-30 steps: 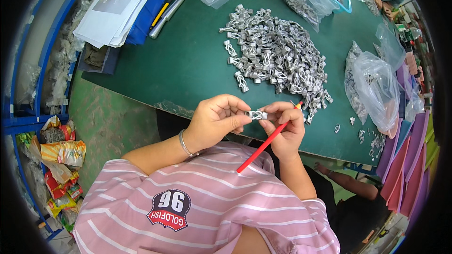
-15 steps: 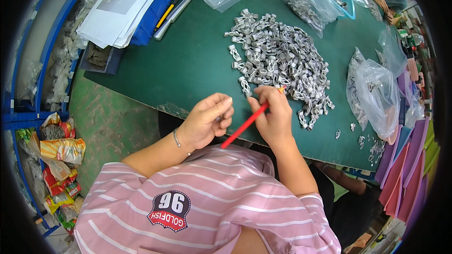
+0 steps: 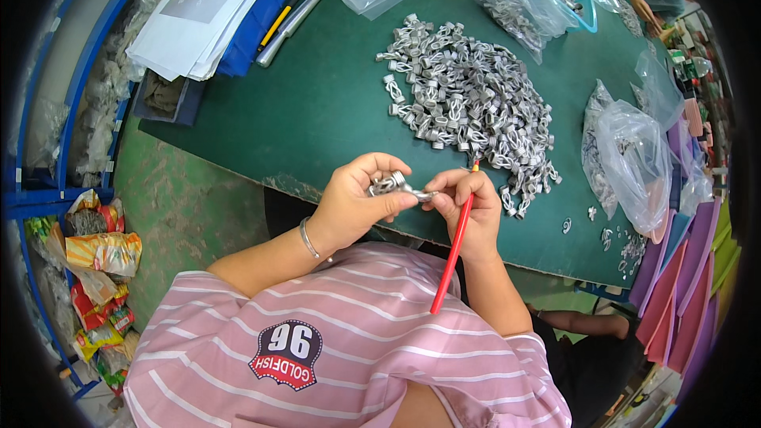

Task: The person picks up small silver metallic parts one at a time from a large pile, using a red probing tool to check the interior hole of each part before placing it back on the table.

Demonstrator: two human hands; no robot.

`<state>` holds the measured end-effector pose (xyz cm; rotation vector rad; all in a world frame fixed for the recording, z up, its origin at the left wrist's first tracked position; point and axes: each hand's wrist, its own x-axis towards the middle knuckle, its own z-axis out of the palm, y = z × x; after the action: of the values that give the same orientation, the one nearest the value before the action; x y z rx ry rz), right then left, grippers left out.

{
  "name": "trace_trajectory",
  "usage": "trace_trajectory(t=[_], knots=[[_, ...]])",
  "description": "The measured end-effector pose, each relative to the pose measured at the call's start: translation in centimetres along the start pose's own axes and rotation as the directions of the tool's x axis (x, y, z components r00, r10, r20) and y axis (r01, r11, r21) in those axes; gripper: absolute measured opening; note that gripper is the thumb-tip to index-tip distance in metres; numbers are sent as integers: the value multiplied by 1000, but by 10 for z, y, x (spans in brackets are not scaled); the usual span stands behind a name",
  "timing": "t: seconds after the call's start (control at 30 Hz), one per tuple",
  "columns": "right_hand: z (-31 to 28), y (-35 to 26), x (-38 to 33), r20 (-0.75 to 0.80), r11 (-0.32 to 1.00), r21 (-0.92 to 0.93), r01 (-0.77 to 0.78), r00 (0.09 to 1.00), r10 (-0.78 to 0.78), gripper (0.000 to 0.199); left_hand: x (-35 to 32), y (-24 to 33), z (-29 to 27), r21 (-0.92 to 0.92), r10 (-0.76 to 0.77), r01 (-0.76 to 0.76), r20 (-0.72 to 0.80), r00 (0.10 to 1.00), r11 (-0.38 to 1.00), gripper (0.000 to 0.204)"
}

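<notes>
Two bare hands meet above the near edge of the green table (image 3: 301,119). The left hand (image 3: 345,196) pinches a silvery metal piece (image 3: 395,184) between thumb and fingers, its looped part lying over the fingers. The right hand (image 3: 473,214) has thumb and fingertips at the right end of that metal, while also gripping a red pencil (image 3: 453,257), whose tip points to the far side and whose other end slants down over the striped shirt (image 3: 357,325). Whether one piece or two lie between the hands cannot be told. A bracelet (image 3: 307,239) circles the left wrist.

Just beyond the right hand, a large pile of similar pieces (image 3: 476,95) spreads over the table. Farther right stands a turquoise basket (image 3: 589,14), with a clear bag of pieces (image 3: 507,14) beside it. At the right, another plastic bag (image 3: 634,154) lies near small loose parts (image 3: 632,252). Far left, white papers (image 3: 186,40) rest against a blue bin (image 3: 258,28), with a yellow pen (image 3: 274,28) just beside it
</notes>
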<state>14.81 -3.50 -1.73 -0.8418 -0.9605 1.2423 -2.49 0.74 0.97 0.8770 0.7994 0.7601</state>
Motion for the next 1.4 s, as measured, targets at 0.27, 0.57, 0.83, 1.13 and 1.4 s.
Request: trace_trajectory(t=[0.27, 0.57, 0.83, 1.13, 1.4], knots=[[0, -6, -16, -47, 957, -170, 235, 968, -246, 35, -7, -4, 12, 149, 178, -189, 84, 980, 971, 29], [-41, -50, -27, -77, 571, -778, 264, 861, -503, 25, 1, -6, 11, -415, -205, 266, 186, 961, 870, 16], [-75, -49, -37, 42, 147, -985, 95, 944, -328, 28, 10, -19, 10, -341, -235, 298, 214, 948, 892, 13], [-39, -33, -41, -200, 996, -61, -67, 978, 54, 22, 5, -15, 37, 106, -109, 91, 174, 979, 990, 23], [-31, -11, -48, -80, 961, -176, 215, 969, -232, 34, -3, -21, 38, 392, 315, -439, 341, 886, 809, 25]])
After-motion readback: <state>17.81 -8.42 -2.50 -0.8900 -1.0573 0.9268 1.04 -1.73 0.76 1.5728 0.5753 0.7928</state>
